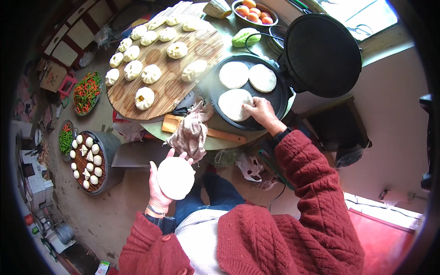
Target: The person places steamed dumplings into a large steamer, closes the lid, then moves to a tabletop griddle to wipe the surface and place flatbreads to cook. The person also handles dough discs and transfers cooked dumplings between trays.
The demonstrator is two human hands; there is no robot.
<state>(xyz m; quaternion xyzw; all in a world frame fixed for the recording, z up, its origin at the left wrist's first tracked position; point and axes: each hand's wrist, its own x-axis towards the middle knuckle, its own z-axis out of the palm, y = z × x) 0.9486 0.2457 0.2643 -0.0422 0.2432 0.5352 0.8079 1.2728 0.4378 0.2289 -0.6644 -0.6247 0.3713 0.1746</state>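
A flat white round of dough [175, 178] rests on the upturned palm of my left hand [158, 196], in front of my lap. To the right, my right hand [263, 113] pinches the near edge of a larger flat round [233, 105] in a dark electric griddle [275, 115]. Two more pale rounds lie farther back in the same pan, a left one [234, 75] and a right one [262, 78]. The black griddle lid [323, 55] stands raised on its hinge. Several pleated filled buns [151, 73] sit on the wooden board [161, 99] beside the griddle, some with filling showing.
A crumpled cloth [192, 129] and a wooden paddle [220, 134] lie at the table's near edge. Dough pieces top a round container [115, 147]. Chopped peppers [86, 91] sit left. Behind are a bowl of orange-red fruit [253, 12] and a green gourd [245, 37].
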